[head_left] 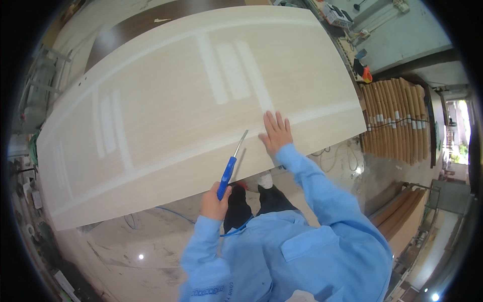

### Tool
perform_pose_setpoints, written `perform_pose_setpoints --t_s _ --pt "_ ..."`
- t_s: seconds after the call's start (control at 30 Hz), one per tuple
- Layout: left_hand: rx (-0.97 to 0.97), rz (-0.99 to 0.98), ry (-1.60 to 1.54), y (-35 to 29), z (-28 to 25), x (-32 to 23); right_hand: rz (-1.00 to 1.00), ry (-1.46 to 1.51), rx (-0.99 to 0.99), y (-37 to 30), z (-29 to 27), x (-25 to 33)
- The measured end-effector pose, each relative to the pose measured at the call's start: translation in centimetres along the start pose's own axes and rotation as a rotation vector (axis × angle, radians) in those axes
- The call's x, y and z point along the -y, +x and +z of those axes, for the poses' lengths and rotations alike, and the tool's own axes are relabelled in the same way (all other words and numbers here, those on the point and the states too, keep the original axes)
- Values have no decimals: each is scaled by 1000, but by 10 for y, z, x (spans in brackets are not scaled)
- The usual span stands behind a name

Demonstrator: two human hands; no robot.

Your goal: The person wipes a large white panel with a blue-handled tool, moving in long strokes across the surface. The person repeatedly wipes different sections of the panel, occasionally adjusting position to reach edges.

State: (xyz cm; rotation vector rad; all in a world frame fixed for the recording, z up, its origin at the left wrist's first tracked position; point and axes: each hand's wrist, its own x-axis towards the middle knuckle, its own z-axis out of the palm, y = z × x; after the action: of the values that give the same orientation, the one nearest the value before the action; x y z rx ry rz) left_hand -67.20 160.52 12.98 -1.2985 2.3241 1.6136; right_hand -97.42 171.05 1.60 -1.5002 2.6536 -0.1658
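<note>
A large pale wooden panel, like a door leaf, lies flat in front of me, with lighter strips across its face. My left hand is closed round the blue handle of a screwdriver. The metal shaft points up and away over the panel's near edge, its tip casting a shadow on the surface. Fingers spread, my right hand rests flat on the panel near its right end. Two small dark holes show at the panel's far left edge.
A strapped stack of brown boards stands on the right, beyond the panel's end. Close to it is an orange and black tool. A blue hose runs across the floor by my legs. A dark brown board lies behind the panel.
</note>
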Motion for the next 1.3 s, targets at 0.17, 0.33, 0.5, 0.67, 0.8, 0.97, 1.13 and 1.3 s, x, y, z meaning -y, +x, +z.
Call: perform_pose_setpoints --t_s 0.17,0.33,0.5,0.67,0.8,0.97,1.13,1.3 --pt "3 7 23 5 -3 1 66 60 -139 53 1 -1" --pt "-42 -40 45 19 -3 -9 -135 87 -35 15 4 23" --pt "-57 -26 -25 28 -3 -20 -227 -64 -7 86 7 -42" --pt "-204 10 -162 48 21 -52 134 -24 -155 232 13 -85" --pt "-265 -39 -162 76 41 -77 -196 34 -36 286 7 -41" --pt "-279 -126 -7 72 69 -92 -49 -12 2 368 -6 -116" --pt "-340 -159 24 57 84 -97 434 87 -181 396 -24 -218" --pt "-470 -233 8 82 83 -83 33 62 67 336 -4 -128"
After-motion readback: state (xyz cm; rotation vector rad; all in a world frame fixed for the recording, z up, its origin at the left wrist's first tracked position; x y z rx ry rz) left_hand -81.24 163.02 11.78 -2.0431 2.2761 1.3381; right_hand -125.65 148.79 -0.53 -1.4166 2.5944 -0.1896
